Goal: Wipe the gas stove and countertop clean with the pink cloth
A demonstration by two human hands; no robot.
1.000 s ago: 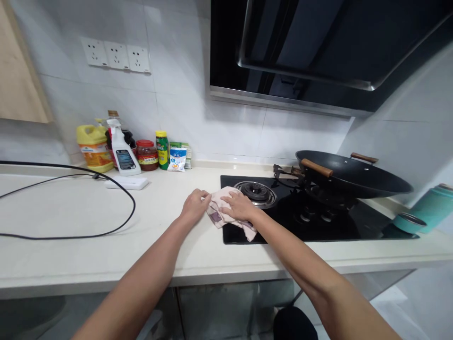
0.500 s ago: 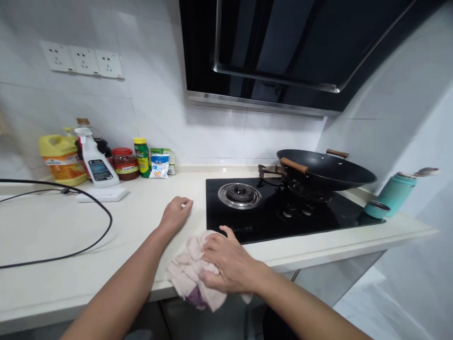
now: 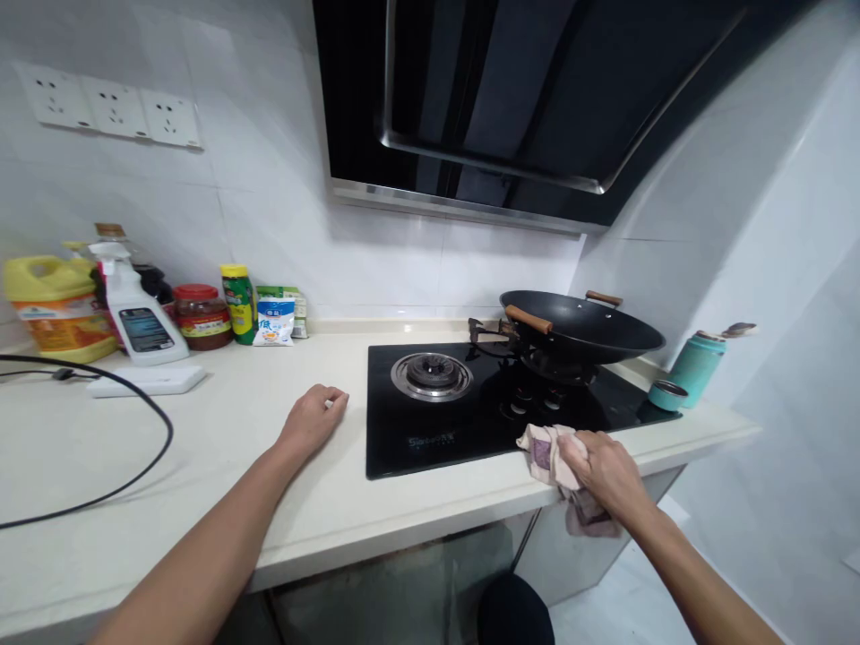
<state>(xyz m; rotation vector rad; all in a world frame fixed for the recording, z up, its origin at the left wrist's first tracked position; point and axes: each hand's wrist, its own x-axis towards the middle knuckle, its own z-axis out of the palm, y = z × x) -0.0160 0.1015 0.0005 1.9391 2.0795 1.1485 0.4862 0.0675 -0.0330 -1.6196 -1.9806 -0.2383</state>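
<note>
The person's R hand (image 3: 608,470) grasps a pale pink cloth (image 3: 552,459) w/ purple patch, in lower right of the frame. This cloth lies over the front edge of the white countertop (image 3: 336,520), partly hanging down, just beside the black gas cooktop (image 3: 403,457). The L hand (image 3: 310,419), left of ctr, rests on the countertop w/ fingers curled inward; one cannot tell if it holds smth. The black wok (image 3: 591,330) sits right of ctr.

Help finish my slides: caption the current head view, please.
Right hand gripping a cloth at the counter edge; left hand resting beside the hob.
</note>
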